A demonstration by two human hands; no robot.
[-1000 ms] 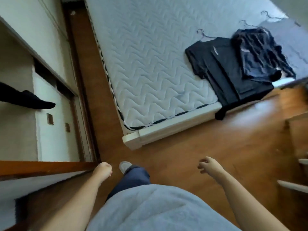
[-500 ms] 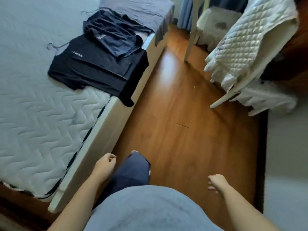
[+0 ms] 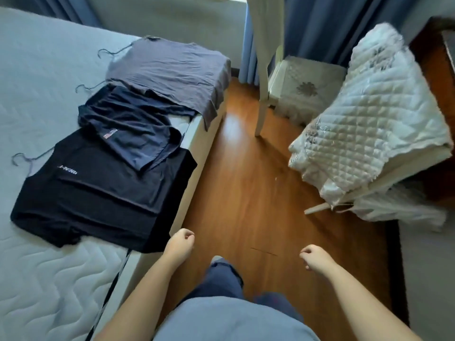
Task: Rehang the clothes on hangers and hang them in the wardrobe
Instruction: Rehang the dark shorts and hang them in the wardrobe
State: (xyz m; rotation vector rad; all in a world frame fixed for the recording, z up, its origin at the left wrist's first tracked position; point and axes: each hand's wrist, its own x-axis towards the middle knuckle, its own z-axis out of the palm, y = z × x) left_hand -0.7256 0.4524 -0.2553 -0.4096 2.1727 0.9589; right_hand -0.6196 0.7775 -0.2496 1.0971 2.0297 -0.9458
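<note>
Though loosely curled, left grip (image 3: 181, 243), right grip (image 3: 314, 257) empty.

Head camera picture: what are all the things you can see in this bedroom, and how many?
Cotton T-shirts: three, black T-shirt, navy T-shirt, grey T-shirt, overlapping along the mattress edge.
Thin wire hangers: three, grey, in the shirts' necks.
Quilted mattress: one, white, left.
Padded quilted blanket: one, white, right.
Cushioned chair: one, cream, by the curtains.
Long curtains: some, blue, back wall.
Wooden plank floor: one, brown, middle.
Hands: left hand, right hand, both empty, bottom.

Three shirts (image 3: 105, 183) overlapping on bed (image 3: 37, 279), chair (image 3: 302, 84) right
</note>
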